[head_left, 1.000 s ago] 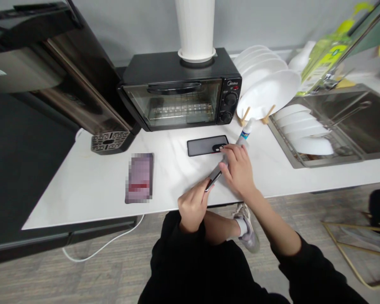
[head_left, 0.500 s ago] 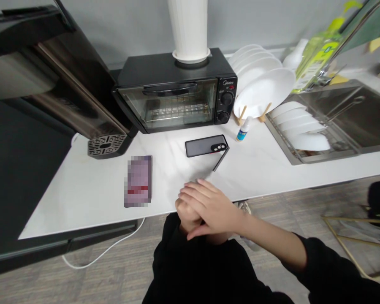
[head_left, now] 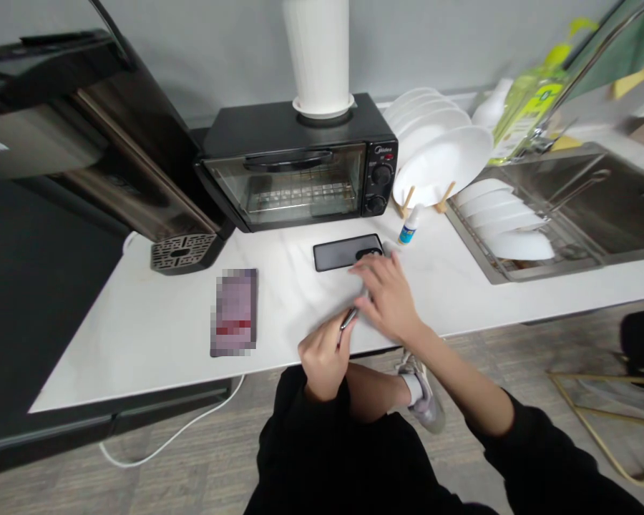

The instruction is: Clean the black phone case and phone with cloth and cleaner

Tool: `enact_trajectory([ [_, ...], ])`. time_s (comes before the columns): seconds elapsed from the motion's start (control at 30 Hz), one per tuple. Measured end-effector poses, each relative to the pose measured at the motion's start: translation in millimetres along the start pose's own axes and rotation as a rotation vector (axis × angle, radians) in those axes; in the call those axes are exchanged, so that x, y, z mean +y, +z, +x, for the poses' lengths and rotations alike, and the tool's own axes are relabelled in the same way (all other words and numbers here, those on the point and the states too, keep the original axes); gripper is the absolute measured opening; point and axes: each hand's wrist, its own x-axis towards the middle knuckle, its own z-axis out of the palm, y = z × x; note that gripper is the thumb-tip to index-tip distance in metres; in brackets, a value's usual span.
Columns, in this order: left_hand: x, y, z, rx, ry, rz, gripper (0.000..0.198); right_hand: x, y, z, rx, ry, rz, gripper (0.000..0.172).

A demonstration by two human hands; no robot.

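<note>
Back over the phone (head_left: 353,315) goes my right hand (head_left: 386,297), spread flat, while my left hand (head_left: 322,354) grips its near end, long axis slanting toward the black case (head_left: 338,254).

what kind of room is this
Most likely a kitchen or a pantry corner: a black toaster oven stands on the white counter, white plates lean in a rack beside it, and a steel sink holds more dishes.

A single head-worn camera looks forward and steeply down from above the person's lap, close to the near edge of the white counter (head_left: 139,322). It faces the grey back wall, taking in the toaster oven (head_left: 295,168) and sink (head_left: 595,207) farther off.
</note>
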Motion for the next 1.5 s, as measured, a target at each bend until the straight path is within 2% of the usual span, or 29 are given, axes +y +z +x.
enact_trajectory([
  [0.1, -4, -1.4, 0, -0.021, -0.030, -0.018, 0.025, -12, 11, -6, -0.164, -0.338, 0.086, 0.076],
  [0.13, -4, -2.9, 1, -0.025, -0.029, -0.024, 0.025, -12, 13, -7, -0.181, -0.380, 0.084, 0.077],
  [0.17, -3, -5.0, 3, -0.028, -0.029, -0.030, 0.023, -10, 14, -7, -0.150, -0.339, 0.070, 0.074],
  [0.27, 6, -12.7, 16, -0.011, -0.037, -0.081, 0.013, 2, 5, 3, 0.067, -0.005, 0.009, 0.062],
  [0.3, 9, -15.2, 23, 0.003, -0.046, -0.105, 0.011, 3, 2, 7, 0.119, 0.059, 0.026, 0.060],
  [0.37, 16, -19.6, 38, 0.036, -0.069, -0.146, 0.010, -7, -3, 14, 0.150, 0.045, 0.126, 0.059],
  [0.43, 20, -22.8, 52, 0.053, -0.083, -0.164, 0.019, -28, -3, 17, 0.182, -0.025, 0.239, 0.057],
  [0.53, 25, -25.8, 70, 0.030, -0.072, -0.201, 0.028, -58, -2, 20, 0.295, -0.052, 0.272, 0.040],
  [0.6, 29, -26.8, 79, 0.017, -0.059, -0.217, 0.028, -64, -5, 24, 0.375, -0.027, 0.285, 0.031],
  [0.77, 44, -27.4, 101, 0.004, -0.027, -0.166, 0.028, -43, -17, 41, 0.461, 0.041, 0.490, 0.024],
  [0.93, 55, -25.3, 118, -0.097, -0.055, -0.052, 0.018, -26, -13, 47, 0.607, 0.100, 0.558, 0.023],
  [1.03, 48, -15.7, 118, -0.194, -0.110, -0.198, 0.010, -15, -8, 52, 0.687, 0.135, 0.535, 0.027],
  [1.07, 44, -11.0, 116, -0.220, -0.119, -0.270, 0.013, -10, -8, 54, 0.690, 0.137, 0.535, 0.028],
  [1.13, 31, -1.2, 110, -0.249, -0.134, -0.391, 0.028, -2, -7, 59, 0.666, 0.136, 0.539, 0.031],
  [1.2, 19, 6.2, 101, -0.260, -0.175, -0.410, 0.041, 4, -6, 63, 0.635, 0.132, 0.541, 0.032],
  [1.3, 6, 10.3, 90, -0.256, -0.190, -0.275, 0.050, 5, -6, 67, 0.544, 0.043, 0.496, 0.039],
  [1.37, 2, 10.3, 85, -0.222, -0.193, -0.135, 0.038, 5, -6, 71, 0.460, -0.105, 0.379, 0.047],
  [1.43, 0, 10.6, 81, -0.184, -0.217, -0.036, 0.020, 9, -7, 79, 0.375, -0.371, 0.186, 0.050],
  [1.5, -1, 11.5, 78, -0.168, -0.234, 0.007, 0.016, 18, -7, 91, 0.301, -0.742, 0.000, 0.043],
])
